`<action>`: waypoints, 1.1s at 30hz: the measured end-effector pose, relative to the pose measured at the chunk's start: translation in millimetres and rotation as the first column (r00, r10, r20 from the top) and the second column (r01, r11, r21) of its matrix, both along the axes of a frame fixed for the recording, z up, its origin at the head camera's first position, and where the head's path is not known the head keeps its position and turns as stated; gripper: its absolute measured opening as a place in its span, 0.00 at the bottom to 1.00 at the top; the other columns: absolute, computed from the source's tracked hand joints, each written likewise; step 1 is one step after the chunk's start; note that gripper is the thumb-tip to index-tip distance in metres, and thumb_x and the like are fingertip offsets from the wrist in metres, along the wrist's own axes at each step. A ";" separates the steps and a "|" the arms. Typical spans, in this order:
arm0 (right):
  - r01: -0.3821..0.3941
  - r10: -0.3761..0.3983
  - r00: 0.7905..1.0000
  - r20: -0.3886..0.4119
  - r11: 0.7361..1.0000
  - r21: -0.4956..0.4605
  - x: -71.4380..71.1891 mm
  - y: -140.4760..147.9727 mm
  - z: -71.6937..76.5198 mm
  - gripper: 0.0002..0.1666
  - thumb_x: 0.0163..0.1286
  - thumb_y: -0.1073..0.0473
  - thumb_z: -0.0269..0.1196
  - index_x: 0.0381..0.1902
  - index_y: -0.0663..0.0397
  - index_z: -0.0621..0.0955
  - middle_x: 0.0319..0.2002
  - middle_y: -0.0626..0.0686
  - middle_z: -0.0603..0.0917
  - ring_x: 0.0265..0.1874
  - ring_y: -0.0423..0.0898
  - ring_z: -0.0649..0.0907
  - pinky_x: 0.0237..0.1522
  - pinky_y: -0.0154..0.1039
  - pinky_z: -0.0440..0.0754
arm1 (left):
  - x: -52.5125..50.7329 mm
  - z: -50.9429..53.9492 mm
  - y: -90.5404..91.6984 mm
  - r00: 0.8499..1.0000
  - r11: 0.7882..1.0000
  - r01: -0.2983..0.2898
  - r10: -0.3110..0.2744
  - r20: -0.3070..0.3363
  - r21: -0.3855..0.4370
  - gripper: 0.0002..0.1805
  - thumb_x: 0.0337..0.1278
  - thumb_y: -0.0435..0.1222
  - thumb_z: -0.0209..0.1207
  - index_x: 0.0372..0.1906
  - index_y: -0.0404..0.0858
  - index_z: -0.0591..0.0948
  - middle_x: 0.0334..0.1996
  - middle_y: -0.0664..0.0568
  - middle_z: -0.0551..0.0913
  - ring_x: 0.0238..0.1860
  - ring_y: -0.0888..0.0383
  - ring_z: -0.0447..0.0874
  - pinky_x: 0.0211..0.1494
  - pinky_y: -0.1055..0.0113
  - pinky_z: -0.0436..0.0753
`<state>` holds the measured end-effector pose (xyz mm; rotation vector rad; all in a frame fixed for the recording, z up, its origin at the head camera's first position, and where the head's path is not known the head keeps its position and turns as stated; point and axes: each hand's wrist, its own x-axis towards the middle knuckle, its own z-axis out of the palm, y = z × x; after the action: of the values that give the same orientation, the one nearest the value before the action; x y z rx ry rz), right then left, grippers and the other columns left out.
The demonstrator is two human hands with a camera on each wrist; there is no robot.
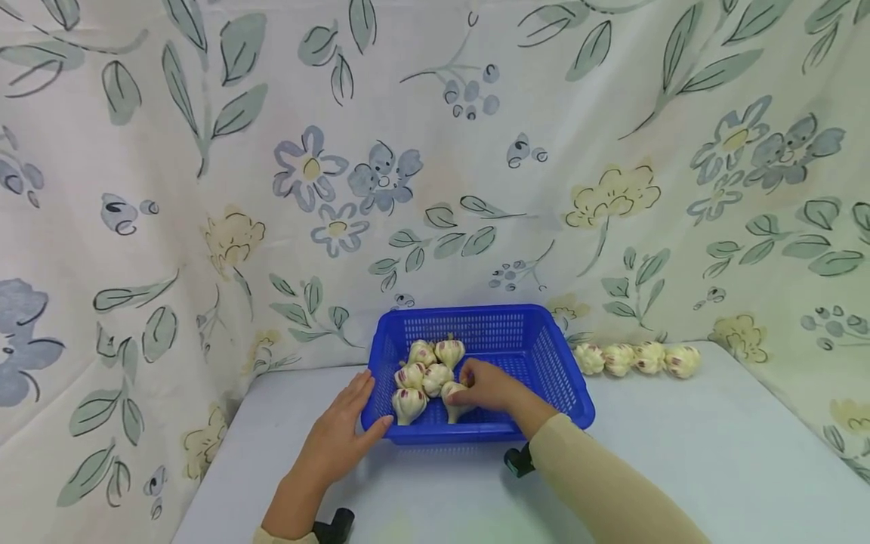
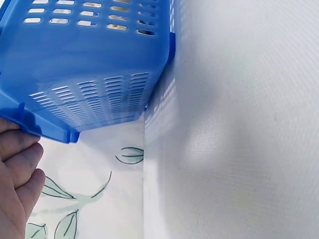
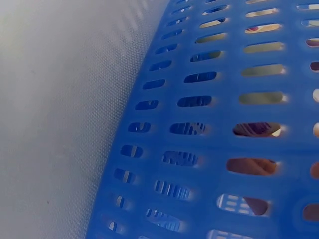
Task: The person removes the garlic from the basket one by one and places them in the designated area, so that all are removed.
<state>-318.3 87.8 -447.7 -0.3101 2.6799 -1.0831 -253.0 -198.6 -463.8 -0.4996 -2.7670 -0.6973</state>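
Observation:
A blue plastic basket (image 1: 476, 432) with slotted walls stands on the table. In its left half lie several garlic bulbs (image 1: 409, 406), whitish with purple streaks. My right hand (image 1: 492, 387) reaches over the near wall and pinches one garlic bulb (image 1: 451, 412) beside the others. Against the basket's near left corner rests my left hand (image 1: 334, 442), its fingers extended along the rim and the thumb spread toward the front. The left wrist view shows those fingers (image 2: 22, 157) at the rim. Through the slots in the right wrist view, only parts of the right hand show.
On the table right of the basket, several more garlic bulbs (image 1: 649, 358) lie in a row near the back edge. A floral cloth (image 1: 435, 166) hangs behind and at the sides. The white tabletop (image 1: 686, 438) extends in front of and beside the basket.

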 end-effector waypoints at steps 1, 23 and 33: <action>-0.007 0.007 1.000 0.001 1.000 -0.006 -0.1 0.0 0.2 0.23 0.55 0.47 0.74 0.36 0.51 0.73 0.31 0.49 0.76 0.30 0.45 0.75 0.31 0.38 0.72 | -0.3 -0.1 -0.1 1.000 1.000 0.000 0.000 -0.004 0.000 0.44 0.62 0.60 0.57 0.74 0.39 0.63 0.76 0.48 0.61 0.76 0.46 0.58 0.72 0.43 0.66; -0.197 0.197 0.980 0.013 0.980 0.006 5.4 1.1 8.5 0.39 0.50 0.54 0.77 0.61 0.54 0.79 0.56 0.51 0.82 0.51 0.47 0.80 0.56 0.49 0.80 | 0.1 3.1 0.3 1.000 1.000 0.005 -0.005 0.011 0.009 0.43 0.62 0.57 0.59 0.74 0.38 0.63 0.76 0.49 0.60 0.76 0.47 0.57 0.72 0.43 0.65; -0.151 0.150 0.988 -0.024 0.987 -0.050 3.5 1.5 7.3 0.43 0.46 0.49 0.79 0.61 0.52 0.80 0.55 0.51 0.81 0.48 0.47 0.80 0.49 0.45 0.82 | 1.4 3.3 -0.9 1.000 1.000 0.013 -0.013 0.010 0.010 0.44 0.62 0.60 0.57 0.74 0.39 0.63 0.76 0.49 0.60 0.76 0.48 0.57 0.73 0.44 0.65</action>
<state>-314.8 89.3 -440.4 -0.5268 2.6000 -1.1101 -251.6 -199.4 -460.5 -0.5140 -2.7702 -0.7176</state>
